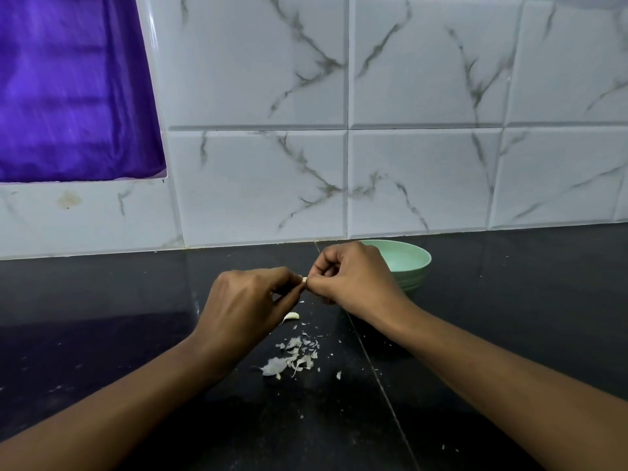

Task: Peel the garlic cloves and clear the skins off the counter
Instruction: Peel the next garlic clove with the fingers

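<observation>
Being pinched between the left hand (248,300) and right hand (353,283), both curled tightly, just left of the bowl (407,263), the clove (304,280) is being peeled; it should be nicked at the tip, then stripped lengthwise.

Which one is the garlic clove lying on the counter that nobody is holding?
Start at the black counter and find the green bowl by the tiled wall. Left of it, just beside the left hand, lies the garlic clove. It is plump, curved and whole, unlike the thin flaky skins scattered nearer the person.
</observation>
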Available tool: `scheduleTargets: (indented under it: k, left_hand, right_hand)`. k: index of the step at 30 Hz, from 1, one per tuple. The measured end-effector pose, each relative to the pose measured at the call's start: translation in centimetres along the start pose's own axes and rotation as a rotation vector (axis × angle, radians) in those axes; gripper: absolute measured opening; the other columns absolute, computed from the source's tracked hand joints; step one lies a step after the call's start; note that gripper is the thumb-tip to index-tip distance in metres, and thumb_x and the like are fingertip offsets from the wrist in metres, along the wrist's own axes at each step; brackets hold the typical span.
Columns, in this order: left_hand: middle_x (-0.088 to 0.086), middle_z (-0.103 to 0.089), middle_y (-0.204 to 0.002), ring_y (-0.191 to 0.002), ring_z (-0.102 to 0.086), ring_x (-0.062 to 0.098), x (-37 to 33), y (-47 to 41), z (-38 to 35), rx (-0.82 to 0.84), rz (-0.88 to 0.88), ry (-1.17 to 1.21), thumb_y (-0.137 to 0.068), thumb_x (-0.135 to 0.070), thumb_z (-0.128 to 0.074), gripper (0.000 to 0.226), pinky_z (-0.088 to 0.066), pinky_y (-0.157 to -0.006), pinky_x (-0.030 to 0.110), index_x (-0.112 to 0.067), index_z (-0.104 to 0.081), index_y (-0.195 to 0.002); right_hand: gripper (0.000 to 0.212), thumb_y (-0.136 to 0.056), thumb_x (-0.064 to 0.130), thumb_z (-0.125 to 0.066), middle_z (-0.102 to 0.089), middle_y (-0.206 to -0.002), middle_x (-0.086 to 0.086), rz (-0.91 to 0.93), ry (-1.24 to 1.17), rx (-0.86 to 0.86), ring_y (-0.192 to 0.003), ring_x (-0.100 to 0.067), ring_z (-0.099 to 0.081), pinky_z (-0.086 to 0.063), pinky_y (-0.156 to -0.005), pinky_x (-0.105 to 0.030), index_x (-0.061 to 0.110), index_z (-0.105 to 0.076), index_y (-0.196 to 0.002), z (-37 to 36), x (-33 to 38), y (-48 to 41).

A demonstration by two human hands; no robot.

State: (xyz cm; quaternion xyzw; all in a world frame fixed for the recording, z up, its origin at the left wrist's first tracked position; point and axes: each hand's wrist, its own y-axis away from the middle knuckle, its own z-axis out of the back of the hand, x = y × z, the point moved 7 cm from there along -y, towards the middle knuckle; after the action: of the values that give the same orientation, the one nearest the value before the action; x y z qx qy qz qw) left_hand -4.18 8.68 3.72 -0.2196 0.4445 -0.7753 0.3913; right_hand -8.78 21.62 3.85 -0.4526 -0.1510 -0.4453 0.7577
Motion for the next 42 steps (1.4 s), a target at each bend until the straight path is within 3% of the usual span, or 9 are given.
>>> scheduleTargets:
  k: [4, 9, 12, 16, 24, 27, 32, 36, 42]
  left_hand:
    - [-0.012, -0.072, -0.066, -0.062, -0.066, -0.002, 0.7, 0.1, -0.1, 0.02, 0.048, 0.16, -0.081, -0.041, -0.065, 0.023, -0.049, -0.053, 0.016, -0.02, -0.075, -0.08]
    - [-0.005, -0.073, -0.069, -0.062, -0.07, 0.008, 2.3, 0.2, -1.2, 0.039, 0.421, 0.621, -0.069, -0.029, -0.071, 0.011, -0.056, -0.058, 0.023, -0.019, -0.073, -0.076]
    - [0.003, -0.073, -0.074, -0.063, -0.071, 0.018, 2.6, 0.3, -1.6, 0.06, 0.51, 0.776, -0.067, -0.027, -0.071, 0.016, -0.057, -0.052, 0.032, -0.015, -0.072, -0.077]
    - [0.007, -0.069, -0.068, -0.057, -0.065, 0.018, 2.9, 0.7, -2.7, 0.128, 0.587, 0.884, -0.067, -0.027, -0.071, 0.013, -0.048, -0.043, 0.026, -0.017, -0.072, -0.075]
    - [0.002, -0.064, -0.068, -0.048, -0.057, 0.01, 3.2, 1.5, -4.1, 0.128, 0.799, 1.131, -0.069, -0.02, -0.066, 0.018, -0.04, -0.037, 0.019, -0.009, -0.067, -0.083]
    - [0.005, -0.063, -0.068, -0.049, -0.057, 0.01, 3.6, 1.7, -4.2, 0.159, 0.815, 1.102, -0.069, -0.02, -0.066, 0.019, -0.042, -0.038, 0.02, -0.009, -0.068, -0.084]
    - [0.0, -0.07, -0.074, -0.049, -0.061, 0.014, 4.0, 1.8, -4.0, 0.166, 0.833, 1.003, -0.077, -0.012, -0.069, 0.006, -0.045, -0.041, 0.021, -0.01, -0.072, -0.081]
    - [0.006, -0.068, -0.073, -0.05, -0.064, 0.016, 4.2, 1.8, -4.0, 0.174, 0.834, 0.936, -0.079, -0.011, -0.071, 0.006, -0.047, -0.043, 0.023, -0.007, -0.072, -0.083]
    - [0.0, -0.068, -0.069, -0.05, -0.062, 0.016, 4.0, 1.7, -3.8, 0.207, 0.811, 0.875, -0.077, -0.015, -0.073, 0.005, -0.048, -0.045, 0.023, -0.01, -0.071, -0.077]
  right_hand:
    - [0.012, -0.072, 0.011, -0.072, -0.058, -0.051, 0.005, -0.042, -0.129, 0.05, -0.048, -0.009, -0.057, -0.058, -0.06, -0.036, 0.014, -0.065, -0.063, -0.3, -0.5, -0.2]
    - [0.021, -0.084, 0.002, -0.06, -0.056, -0.052, 0.001, -0.264, -0.573, 0.224, -0.043, -0.005, -0.049, -0.056, -0.054, -0.028, 0.011, -0.058, -0.066, -1.9, -1.7, -0.2]
    - [0.023, -0.088, 0.001, -0.054, -0.056, -0.052, -0.001, -0.362, -0.778, 0.325, -0.042, -0.006, -0.049, -0.056, -0.054, -0.027, 0.01, -0.057, -0.067, -2.5, -1.9, 0.0]
    - [0.024, -0.087, -0.001, -0.05, -0.054, -0.054, -0.002, -0.414, -0.885, 0.361, -0.044, -0.007, -0.049, -0.058, -0.056, -0.027, 0.009, -0.057, -0.066, -2.8, -1.8, 0.0]
    - [0.027, -0.091, 0.015, -0.05, -0.055, -0.056, -0.002, -0.372, -0.598, 0.43, -0.046, -0.009, -0.048, -0.055, -0.054, -0.029, 0.008, -0.062, -0.068, -3.0, -2.1, 0.4]
    - [0.027, -0.093, 0.022, -0.057, -0.059, -0.056, -0.001, -0.267, -0.451, 0.472, -0.047, -0.008, -0.049, -0.052, -0.052, -0.026, 0.009, -0.067, -0.071, -2.5, -1.7, 0.1]
    - [0.025, -0.074, 0.005, -0.078, -0.057, -0.054, 0.005, -0.154, -0.386, 0.357, -0.05, -0.005, -0.054, -0.053, -0.055, -0.026, 0.013, -0.058, -0.061, -1.1, -1.7, -0.7]
    - [0.022, -0.075, -0.004, -0.074, -0.054, -0.061, 0.003, -0.098, -0.365, 0.358, -0.054, -0.004, -0.055, -0.054, -0.058, -0.027, 0.014, -0.061, -0.072, -1.2, -1.5, -0.8]
    - [0.004, -0.086, 0.011, -0.067, -0.067, -0.084, -0.005, -0.122, -0.386, 0.302, -0.066, -0.011, -0.063, -0.057, -0.061, -0.029, 0.014, -0.069, -0.088, -0.7, -1.8, -1.2]
